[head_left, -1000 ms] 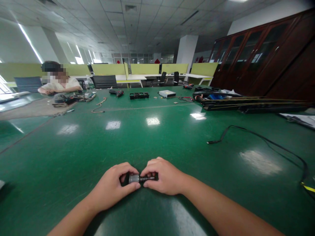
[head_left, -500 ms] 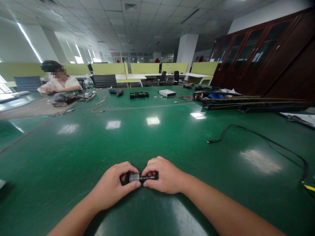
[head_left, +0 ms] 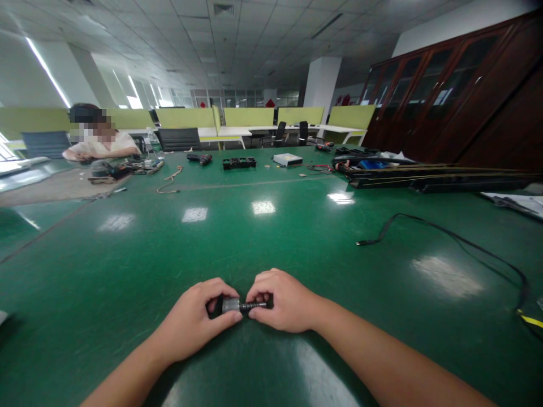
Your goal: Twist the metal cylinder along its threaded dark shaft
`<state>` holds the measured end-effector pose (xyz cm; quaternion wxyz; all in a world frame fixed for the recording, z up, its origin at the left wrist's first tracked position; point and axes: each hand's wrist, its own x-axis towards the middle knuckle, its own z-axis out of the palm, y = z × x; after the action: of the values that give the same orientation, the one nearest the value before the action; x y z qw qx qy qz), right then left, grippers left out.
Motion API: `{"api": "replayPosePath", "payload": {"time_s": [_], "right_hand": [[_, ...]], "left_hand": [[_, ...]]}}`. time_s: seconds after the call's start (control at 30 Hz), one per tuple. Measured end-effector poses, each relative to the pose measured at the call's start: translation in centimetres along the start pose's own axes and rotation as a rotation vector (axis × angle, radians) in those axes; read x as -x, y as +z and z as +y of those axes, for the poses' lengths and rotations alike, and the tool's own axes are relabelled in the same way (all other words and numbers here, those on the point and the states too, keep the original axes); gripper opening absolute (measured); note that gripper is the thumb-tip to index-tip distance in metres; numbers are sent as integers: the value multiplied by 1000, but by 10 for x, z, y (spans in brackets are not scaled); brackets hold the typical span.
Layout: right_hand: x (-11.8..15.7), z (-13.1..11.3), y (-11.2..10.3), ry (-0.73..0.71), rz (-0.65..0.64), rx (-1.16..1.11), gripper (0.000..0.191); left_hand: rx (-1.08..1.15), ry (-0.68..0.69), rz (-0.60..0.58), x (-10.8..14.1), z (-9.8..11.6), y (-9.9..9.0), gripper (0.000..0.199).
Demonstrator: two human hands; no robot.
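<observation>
A small grey metal cylinder with a dark ribbed shaft [head_left: 231, 305] lies sideways, low over the near part of the green table. My left hand [head_left: 201, 308] is curled round the grey cylinder end, thumb in front and fingers behind. At the other end, my right hand [head_left: 282, 302] has thumb and fingers closed about the thin shaft. The two hands' fingertips nearly meet between the ends. Whether the piece rests on the tabletop I cannot tell.
A black cable [head_left: 462, 237] curves over the green table [head_left: 220, 243] at right. Farther back are a power drill [head_left: 199, 159], a black tray-like part [head_left: 239, 163], a flat silver box [head_left: 287, 160] and piled dark parts [head_left: 382, 169]. Another person [head_left: 102, 135] sits at far left.
My right thumb and fingertips have shifted very slightly along the shaft. My left hand keeps the same hold; the whole view has moved only a little.
</observation>
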<state>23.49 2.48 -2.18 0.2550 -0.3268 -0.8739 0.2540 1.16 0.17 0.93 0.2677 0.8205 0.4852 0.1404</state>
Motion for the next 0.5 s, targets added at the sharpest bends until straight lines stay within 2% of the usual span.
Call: {"api": "replayPosePath", "payload": {"time_s": [0.5], "right_hand": [[2,3,-3,-29,20,7,12]], "left_hand": [[2,5,24,0,-3,3,23]]}}
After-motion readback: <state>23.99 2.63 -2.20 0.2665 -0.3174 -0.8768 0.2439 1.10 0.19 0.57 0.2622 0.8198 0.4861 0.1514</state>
